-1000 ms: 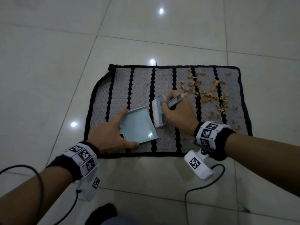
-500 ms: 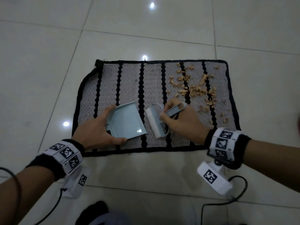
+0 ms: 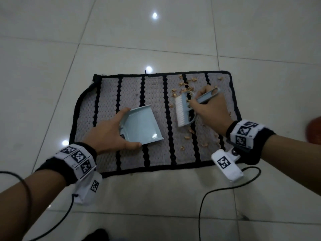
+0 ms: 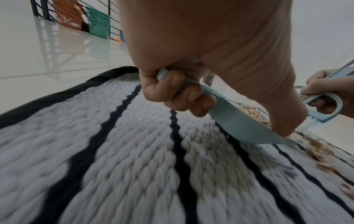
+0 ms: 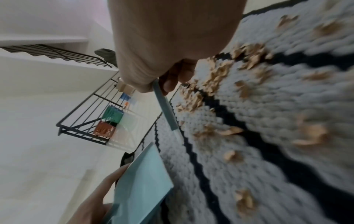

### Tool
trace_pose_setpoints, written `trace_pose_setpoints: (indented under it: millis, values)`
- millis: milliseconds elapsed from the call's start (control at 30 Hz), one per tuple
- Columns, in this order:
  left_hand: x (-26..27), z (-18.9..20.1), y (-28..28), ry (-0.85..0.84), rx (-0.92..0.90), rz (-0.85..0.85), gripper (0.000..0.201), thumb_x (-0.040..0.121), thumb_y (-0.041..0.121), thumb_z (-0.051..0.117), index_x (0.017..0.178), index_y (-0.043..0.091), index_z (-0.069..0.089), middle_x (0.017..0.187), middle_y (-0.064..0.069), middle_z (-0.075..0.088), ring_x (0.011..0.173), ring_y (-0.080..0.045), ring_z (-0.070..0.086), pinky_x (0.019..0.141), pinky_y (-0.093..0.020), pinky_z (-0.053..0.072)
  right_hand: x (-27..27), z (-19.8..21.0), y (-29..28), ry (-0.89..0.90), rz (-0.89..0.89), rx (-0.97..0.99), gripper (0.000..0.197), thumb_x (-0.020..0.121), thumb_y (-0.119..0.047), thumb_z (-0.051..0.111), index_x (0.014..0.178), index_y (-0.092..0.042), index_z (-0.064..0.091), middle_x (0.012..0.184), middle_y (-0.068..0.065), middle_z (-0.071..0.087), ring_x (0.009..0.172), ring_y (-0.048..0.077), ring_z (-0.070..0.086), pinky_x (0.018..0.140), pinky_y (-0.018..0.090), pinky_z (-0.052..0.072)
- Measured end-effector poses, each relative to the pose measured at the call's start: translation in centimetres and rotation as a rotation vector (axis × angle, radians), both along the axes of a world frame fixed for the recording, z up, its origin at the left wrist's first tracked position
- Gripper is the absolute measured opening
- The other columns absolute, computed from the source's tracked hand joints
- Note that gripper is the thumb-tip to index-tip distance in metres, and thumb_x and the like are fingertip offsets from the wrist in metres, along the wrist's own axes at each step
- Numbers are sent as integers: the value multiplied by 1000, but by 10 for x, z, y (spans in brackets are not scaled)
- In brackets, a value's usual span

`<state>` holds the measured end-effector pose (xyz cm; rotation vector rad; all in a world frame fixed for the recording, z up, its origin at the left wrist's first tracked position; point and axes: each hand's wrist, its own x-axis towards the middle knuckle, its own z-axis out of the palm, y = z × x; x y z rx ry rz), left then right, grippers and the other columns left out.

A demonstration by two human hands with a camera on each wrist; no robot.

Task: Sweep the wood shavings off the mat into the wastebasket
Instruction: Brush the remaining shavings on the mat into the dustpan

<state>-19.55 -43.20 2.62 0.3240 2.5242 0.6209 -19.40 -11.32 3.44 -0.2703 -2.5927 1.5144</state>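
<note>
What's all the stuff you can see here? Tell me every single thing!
woven floor mat: one, grey with black stripes and black edging, flat on the floor.
wood shavings: many, tan, scattered on the mat's right part.
plastic dustpan: one, pale blue, on the mat's middle.
plastic hand brush: one, pale blue with white bristles, among the shavings.
slotted plastic baskets: two, one green and one orange, far off by a black railing.
tiled floor: white, glossy.
wrist bands: two, black with white marker squares.
left hand: grips the dustpan's handle.
right hand: grips the brush's handle.
</note>
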Motion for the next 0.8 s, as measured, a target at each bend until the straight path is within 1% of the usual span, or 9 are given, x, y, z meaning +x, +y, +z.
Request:
trace_pose_setpoints:
  millis: [133, 200, 267, 367, 433, 500, 600, 733, 800]
  values:
    - [-35, 4, 19, 42, -29, -33, 122, 44, 86, 64, 147, 47, 11, 129, -2, 60, 101, -23, 64, 83, -38, 55, -28, -2, -30, 45, -33, -24, 19, 86, -14, 68, 78, -1, 55, 70, 14, 62, 59, 20, 58, 53, 33, 49]
    - [-49, 5, 28, 43, -70, -71, 121, 45, 88, 63, 146, 48, 12, 129, -2, 59, 100, -23, 63, 80, -33, 53, -38, -8, -39, -14, -61, -40, 20, 85, -12, 68, 76, 1, 54, 70, 18, 62, 55, 20, 55, 50, 32, 47]
    - [-58, 5, 35, 30, -133, -110, 117, 52, 86, 67, 148, 46, 12, 131, -1, 57, 97, -20, 59, 77, -30, 48, -39, -18, -38, -60, -100, -53, 22, 82, -11, 68, 69, -7, 50, 62, 13, 58, 47, 13, 49, 43, 27, 42]
    - [-64, 2, 40, 24, -207, -142, 115, 56, 86, 65, 148, 43, 11, 128, -1, 58, 88, -18, 54, 77, -32, 50, -22, -25, -19, -109, -149, -13, 26, 78, -11, 68, 67, -12, 44, 58, 4, 52, 46, 7, 45, 43, 20, 36]
    - [-64, 1, 41, 33, -209, -137, 115, 56, 87, 64, 148, 43, 11, 126, -1, 59, 87, -19, 55, 77, -33, 51, -5, -23, -4, -123, -176, -2, 25, 77, -10, 68, 70, -10, 43, 63, 12, 54, 51, 16, 48, 46, 29, 40]
    - [-64, 1, 42, 40, -190, -127, 115, 58, 83, 67, 149, 42, 12, 126, -2, 59, 88, -18, 53, 75, -31, 47, 5, -15, 7, -91, -192, -16, 27, 79, -10, 69, 70, -9, 43, 63, 12, 55, 52, 18, 49, 49, 32, 42]
    - [-66, 1, 46, 44, -157, -117, 115, 60, 77, 72, 151, 40, 12, 129, -4, 58, 88, -18, 52, 74, -28, 42, -8, -5, 8, -29, -186, -50, 26, 80, -10, 70, 72, -5, 46, 62, 3, 53, 50, 11, 48, 46, 23, 41]
    - [-72, -3, 52, 27, -150, -118, 117, 57, 77, 74, 150, 41, 12, 131, -4, 57, 90, -17, 53, 77, -30, 45, -53, -8, -16, 22, -171, -24, 22, 77, -11, 70, 74, -9, 49, 66, 0, 58, 55, 13, 56, 46, 22, 47]
    - [-74, -5, 54, 25, -158, -116, 117, 57, 77, 74, 150, 41, 13, 132, -4, 57, 90, -18, 53, 78, -31, 47, -70, -12, -27, 1, -188, 3, 21, 79, -13, 70, 74, -10, 49, 62, -3, 55, 51, 7, 50, 41, 10, 37]
